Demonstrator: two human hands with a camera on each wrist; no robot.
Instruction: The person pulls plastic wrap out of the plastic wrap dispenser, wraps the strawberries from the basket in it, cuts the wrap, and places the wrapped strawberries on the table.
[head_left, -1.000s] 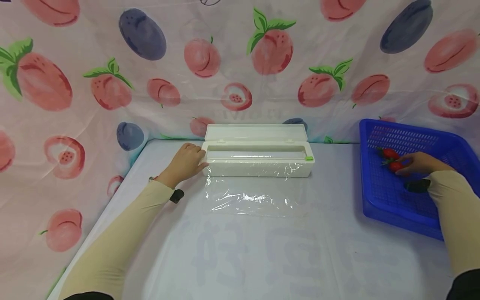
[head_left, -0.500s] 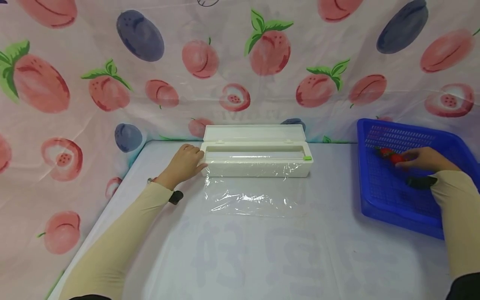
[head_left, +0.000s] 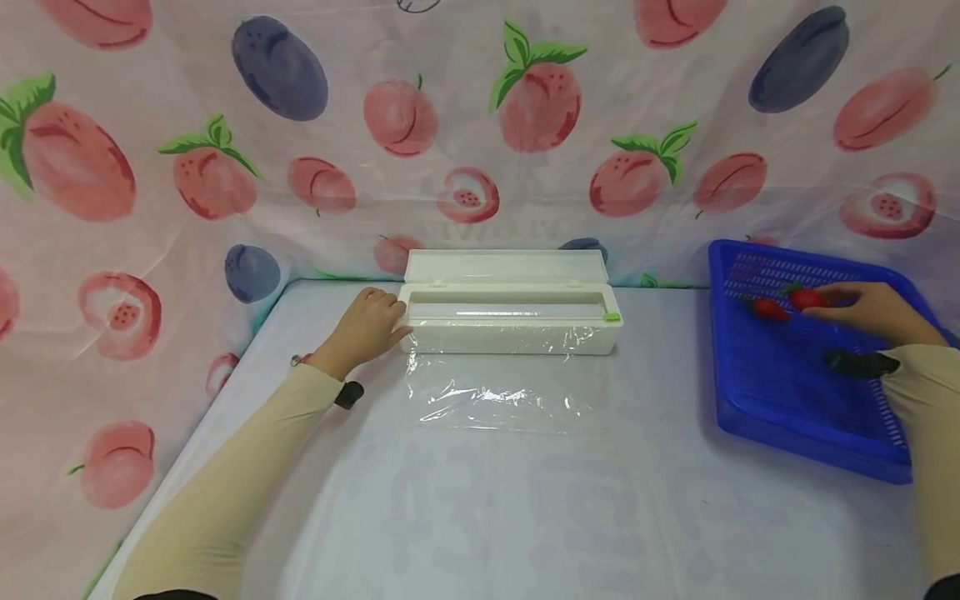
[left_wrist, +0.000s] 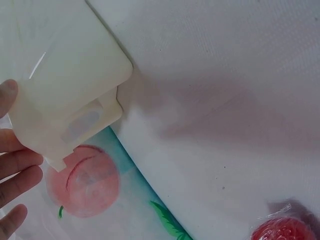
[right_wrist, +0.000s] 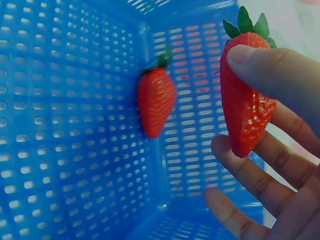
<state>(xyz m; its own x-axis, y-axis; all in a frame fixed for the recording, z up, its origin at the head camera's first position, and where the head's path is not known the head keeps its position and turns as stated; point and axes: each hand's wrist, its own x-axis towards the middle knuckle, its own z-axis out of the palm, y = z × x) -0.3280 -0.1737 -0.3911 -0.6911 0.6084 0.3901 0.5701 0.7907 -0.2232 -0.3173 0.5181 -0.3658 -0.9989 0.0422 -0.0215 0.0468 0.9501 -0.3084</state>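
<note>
A white cling film dispenser (head_left: 517,340) lies at the back of the table, its lid (head_left: 506,267) raised. From its front edge a sheet of clear film (head_left: 502,400) spreads onto the tabletop. My left hand (head_left: 363,333) holds the dispenser's left end, with the thumb toward the front and the fingers bent at the end. Over the blue basket (head_left: 722,392), my right hand (head_left: 873,315) pinches a red strawberry (right_wrist: 245,110) between thumb and fingers, its green leaves upward. A second strawberry (right_wrist: 157,100) lies in the basket beside it.
A green slider (head_left: 612,317) sits at the dispenser's right end. Behind the table hangs a fruit-print cloth (head_left: 547,192). A red, film-wrapped thing (left_wrist: 282,230) shows at the lower corner of the left wrist view.
My right hand has drawn one strawberry up and to the right, apart from the other, which stays in the basket. My left hand keeps its place on the dispenser.
</note>
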